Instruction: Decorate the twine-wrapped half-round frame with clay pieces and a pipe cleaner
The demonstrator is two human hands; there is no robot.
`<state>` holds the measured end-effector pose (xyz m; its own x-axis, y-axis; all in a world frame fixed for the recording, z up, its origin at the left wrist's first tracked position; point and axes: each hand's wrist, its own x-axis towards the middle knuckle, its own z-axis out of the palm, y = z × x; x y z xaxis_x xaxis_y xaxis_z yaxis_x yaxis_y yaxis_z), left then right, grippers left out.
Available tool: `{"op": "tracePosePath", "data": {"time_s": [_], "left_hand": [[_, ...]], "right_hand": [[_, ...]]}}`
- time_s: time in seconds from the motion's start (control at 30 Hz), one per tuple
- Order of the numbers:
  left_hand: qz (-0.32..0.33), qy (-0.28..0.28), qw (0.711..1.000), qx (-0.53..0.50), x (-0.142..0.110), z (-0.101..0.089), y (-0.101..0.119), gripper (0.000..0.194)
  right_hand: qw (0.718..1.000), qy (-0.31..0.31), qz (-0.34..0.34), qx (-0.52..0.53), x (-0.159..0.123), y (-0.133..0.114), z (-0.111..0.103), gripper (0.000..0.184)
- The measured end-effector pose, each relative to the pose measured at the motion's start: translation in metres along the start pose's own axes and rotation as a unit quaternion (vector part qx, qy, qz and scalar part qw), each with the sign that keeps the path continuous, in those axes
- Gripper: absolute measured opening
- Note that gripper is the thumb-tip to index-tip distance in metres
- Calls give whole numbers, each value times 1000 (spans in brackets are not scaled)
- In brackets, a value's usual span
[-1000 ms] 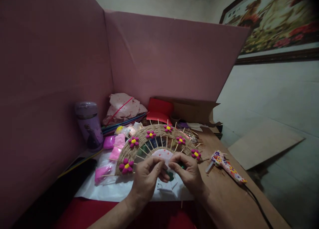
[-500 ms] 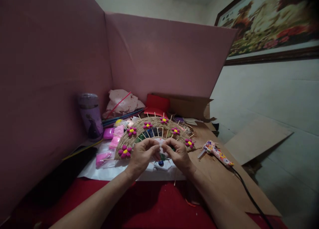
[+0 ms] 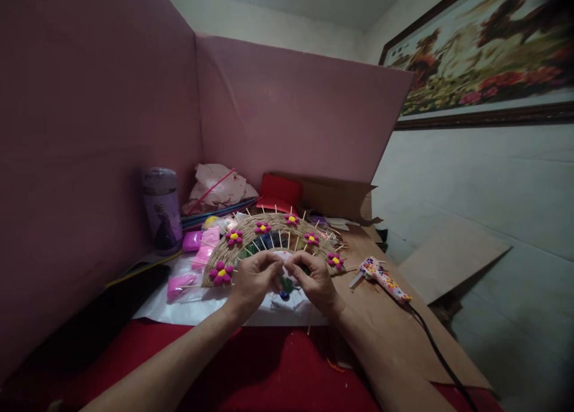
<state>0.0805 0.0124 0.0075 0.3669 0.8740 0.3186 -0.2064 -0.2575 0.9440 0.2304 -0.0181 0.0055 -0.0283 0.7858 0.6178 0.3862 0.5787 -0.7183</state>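
My left hand (image 3: 256,280) and my right hand (image 3: 314,280) are raised close together, thumbs and forefingers pinched, fingertips nearly meeting. Whatever they pinch is too small or hidden to make out. Right behind them lies a half-ring of woven twine (image 3: 251,223) on thin wooden sticks that jut out around its rim. Magenta clay flowers with yellow centres, such as the flower (image 3: 221,273) at the left end, sit along the twine. Inside the arc are dark green and blue pieces, partly covered by my hands. A small dark blue round thing (image 3: 284,294) shows below my fingers.
White sheeting (image 3: 156,304) covers part of the red cloth (image 3: 251,364). Packets of pink clay (image 3: 179,286) lie left, near a purple tumbler (image 3: 162,211). On cardboard (image 3: 394,340) at right rests a flower-patterned glue gun (image 3: 384,278) with a black cord. Pink panels (image 3: 287,113) stand behind.
The view has shifted slightly, so the scene sits a little further left. My hands stay pinched close together, with only slight finger movement.
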Motion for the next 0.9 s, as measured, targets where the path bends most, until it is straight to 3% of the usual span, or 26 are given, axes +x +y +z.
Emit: {"op": "tracePosePath", "data": {"time_s": [0.27, 0.5, 0.7, 0.9], "left_hand": [[-22, 39, 998, -33, 0, -1, 14, 21], [1, 50, 998, -28, 5, -5, 6, 21], [19, 32, 999, -15, 4, -6, 6, 17], [27, 53, 998, -3, 1, 0, 12, 17]], "right_hand": [[999, 33, 30, 2, 1, 5, -3, 22], [997, 69, 22, 8, 3, 7, -3, 23], [999, 41, 20, 25, 1, 4, -1, 23], [998, 42, 28, 31, -1, 3, 1, 23]]}}
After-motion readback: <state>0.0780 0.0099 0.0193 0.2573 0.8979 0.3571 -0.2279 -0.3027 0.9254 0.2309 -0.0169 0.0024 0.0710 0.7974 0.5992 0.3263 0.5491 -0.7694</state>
